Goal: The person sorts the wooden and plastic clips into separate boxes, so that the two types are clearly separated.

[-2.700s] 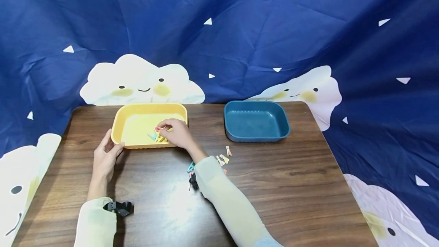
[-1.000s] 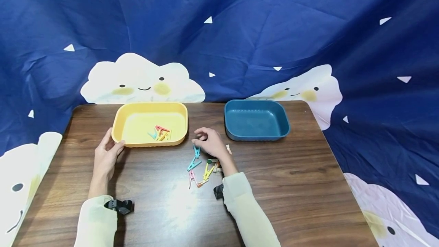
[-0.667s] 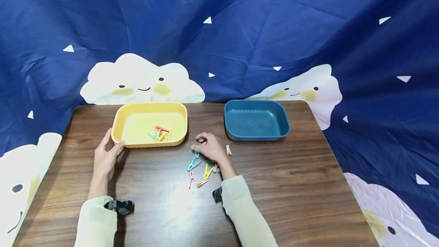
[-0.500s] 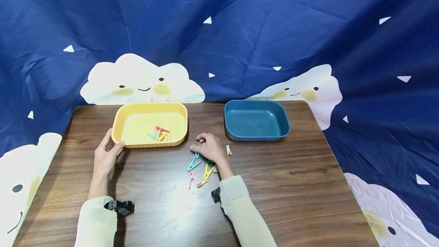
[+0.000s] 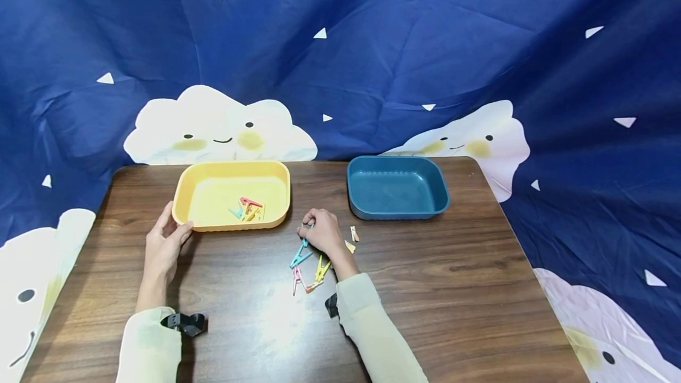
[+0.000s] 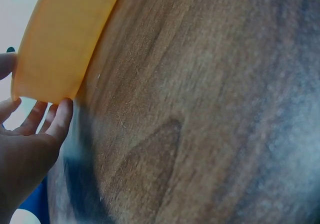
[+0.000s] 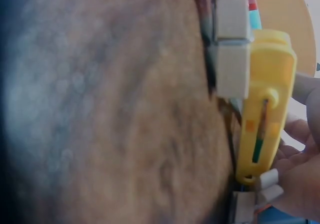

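Note:
My left hand (image 5: 162, 248) holds the near left corner of the yellow plastic bin (image 5: 183, 200), thumb by the rim and fingers on the outer wall (image 6: 65, 48). Inside the bin lie a red clothespin (image 5: 251, 201), a light blue one (image 5: 235, 213) and yellow ones (image 5: 250, 213). My right hand (image 5: 326, 235) is over the table, thumb and index finger pinching a blue clothespin (image 5: 304, 243), mostly hidden by the fingers. Below it lie another blue clothespin (image 5: 300, 259), a pink one (image 5: 297, 280) and a yellow one (image 5: 321, 269), which looms large as a yellow clothespin (image 7: 267, 83) in the right wrist view.
A dark blue bin (image 5: 399, 211) stands at the back right with nothing in it. Small wooden clothespins (image 5: 354, 233) lie right of my right hand; others are partly hidden behind the wrist. A blue cloud-print curtain (image 5: 340, 64) hangs behind the wooden table (image 5: 452, 300).
My right hand has left the yellow bin, where a red clothespin now lies, and moved right to the clothespins on the table. Its fingers have closed on a blue one. My left hand stays put.

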`<state>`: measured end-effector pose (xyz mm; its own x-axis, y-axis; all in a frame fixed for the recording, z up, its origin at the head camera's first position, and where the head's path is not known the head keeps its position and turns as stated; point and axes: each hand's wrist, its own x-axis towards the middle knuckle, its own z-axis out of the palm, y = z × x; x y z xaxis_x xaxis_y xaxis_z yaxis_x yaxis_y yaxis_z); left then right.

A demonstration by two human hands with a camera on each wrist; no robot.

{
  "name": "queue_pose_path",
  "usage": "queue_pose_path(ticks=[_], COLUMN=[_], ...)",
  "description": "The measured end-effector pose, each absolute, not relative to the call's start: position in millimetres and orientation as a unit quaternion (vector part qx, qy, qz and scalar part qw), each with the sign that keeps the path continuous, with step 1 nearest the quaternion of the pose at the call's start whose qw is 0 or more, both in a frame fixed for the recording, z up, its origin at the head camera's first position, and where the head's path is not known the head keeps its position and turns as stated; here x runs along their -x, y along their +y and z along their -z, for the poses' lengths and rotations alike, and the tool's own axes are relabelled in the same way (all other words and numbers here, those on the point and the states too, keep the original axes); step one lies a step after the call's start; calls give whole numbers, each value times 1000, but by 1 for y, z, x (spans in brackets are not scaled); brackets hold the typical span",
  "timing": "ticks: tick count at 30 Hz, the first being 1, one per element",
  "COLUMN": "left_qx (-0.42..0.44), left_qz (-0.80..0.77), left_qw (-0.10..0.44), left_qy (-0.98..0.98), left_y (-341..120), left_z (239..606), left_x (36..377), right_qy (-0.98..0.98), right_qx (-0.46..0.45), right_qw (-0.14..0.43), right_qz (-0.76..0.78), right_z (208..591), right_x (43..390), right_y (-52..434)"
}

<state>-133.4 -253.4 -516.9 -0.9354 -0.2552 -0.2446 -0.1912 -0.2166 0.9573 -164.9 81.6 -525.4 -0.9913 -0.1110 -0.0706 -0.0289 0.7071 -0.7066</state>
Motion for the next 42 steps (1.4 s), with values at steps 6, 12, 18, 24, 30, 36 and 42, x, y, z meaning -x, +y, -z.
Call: queue_pose_path(ticks=[6, 12, 18, 24, 30, 36, 42], left_qx=[-185, -185, -181, -180, -180, -182, -184], left_qz=[759, 760, 763, 764, 759, 756, 754], left_qw=[21, 21, 25, 22, 20, 21, 18], left_qy=[-623, -623, -620, -619, -625, -629, -630], left_y=[-253, -253, -254, -253, -252, -253, -252], left_z=[516, 515, 516, 515, 515, 515, 514], left_x=[132, 134, 134, 134, 133, 134, 134], right_qy=[922, 917, 908, 902, 899, 900, 898], right_qx=[34, 26, 16, 13, 11, 14, 14], right_qw=[53, 59, 67, 66, 60, 41, 39], right_qz=[381, 393, 413, 426, 433, 434, 439], right_z=[529, 528, 526, 526, 522, 516, 505], right_x=[166, 168, 170, 172, 173, 178, 181], right_y=[81, 81, 83, 85, 84, 80, 75])
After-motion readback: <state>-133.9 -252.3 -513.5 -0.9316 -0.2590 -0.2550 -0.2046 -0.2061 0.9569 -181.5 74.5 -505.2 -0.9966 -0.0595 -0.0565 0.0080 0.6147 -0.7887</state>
